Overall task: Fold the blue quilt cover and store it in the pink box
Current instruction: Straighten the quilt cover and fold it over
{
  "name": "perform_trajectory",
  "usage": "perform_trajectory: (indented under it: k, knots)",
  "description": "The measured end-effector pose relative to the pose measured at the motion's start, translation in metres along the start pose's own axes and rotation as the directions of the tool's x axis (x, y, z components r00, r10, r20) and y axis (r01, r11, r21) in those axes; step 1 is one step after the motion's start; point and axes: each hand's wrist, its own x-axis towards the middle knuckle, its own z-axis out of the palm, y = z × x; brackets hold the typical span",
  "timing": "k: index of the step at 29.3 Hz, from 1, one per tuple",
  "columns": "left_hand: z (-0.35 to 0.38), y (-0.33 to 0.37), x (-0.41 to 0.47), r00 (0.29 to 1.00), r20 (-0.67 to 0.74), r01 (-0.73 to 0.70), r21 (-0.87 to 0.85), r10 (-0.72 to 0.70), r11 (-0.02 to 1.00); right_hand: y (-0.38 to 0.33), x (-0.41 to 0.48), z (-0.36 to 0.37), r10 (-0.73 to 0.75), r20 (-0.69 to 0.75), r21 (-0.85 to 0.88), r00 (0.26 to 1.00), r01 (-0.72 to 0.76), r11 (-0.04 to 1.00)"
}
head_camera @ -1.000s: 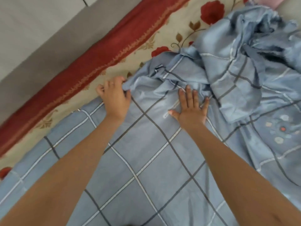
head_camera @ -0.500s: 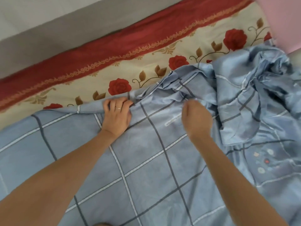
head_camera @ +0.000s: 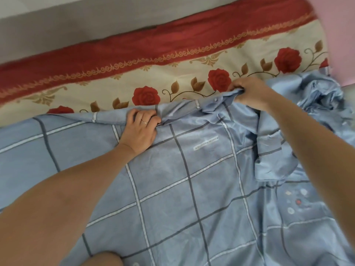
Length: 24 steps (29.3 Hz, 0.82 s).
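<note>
1. The left hand point(head_camera: 139, 129) lies palm down on the blue quilt cover point(head_camera: 192, 189). Its fingers are curled over the cover's far edge and pinch a fold of cloth there. A thin ring point(head_camera: 144, 121) shows on one finger.
2. The right hand point(head_camera: 249, 93) is further right along the same far edge. Its fingers are closed tight round a bunched handful of the cloth.
3. Between the two hands the edge of the cover runs in a gathered, wrinkled line.
4. The cover is pale blue with a grid of white and dark grey lines. It is spread flat across the near part of the bed, under both forearms. Toward the right edge of the bed it is crumpled in a loose heap.
5. Beyond the cover's far edge lies a cream bed sheet point(head_camera: 172, 73) printed with red roses, with a wide red border along the far edge of the bed.
6. A grey floor point(head_camera: 76, 25) shows past that border.
7. A pink surface point(head_camera: 340, 35) fills the top right corner, just beside the crumpled heap. It may be the pink box, but too little shows to be sure.
</note>
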Motion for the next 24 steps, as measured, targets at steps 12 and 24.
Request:
perform_trajectory:
  k: [12, 24]
  knots:
    - [-0.003, -0.001, 0.002, 0.999, 0.046, 0.026, 0.005, -0.026, 1.000, -0.005, -0.015, -0.014, 0.070, 0.543, 0.070, 0.837, -0.128, 0.989]
    - [-0.007, 0.000, 0.004, 0.998, 0.054, 0.039, -0.008, -0.039, 0.999, 0.019, -0.007, -0.021, 0.027, -0.287, 0.063, 0.958, -0.009, 0.998]
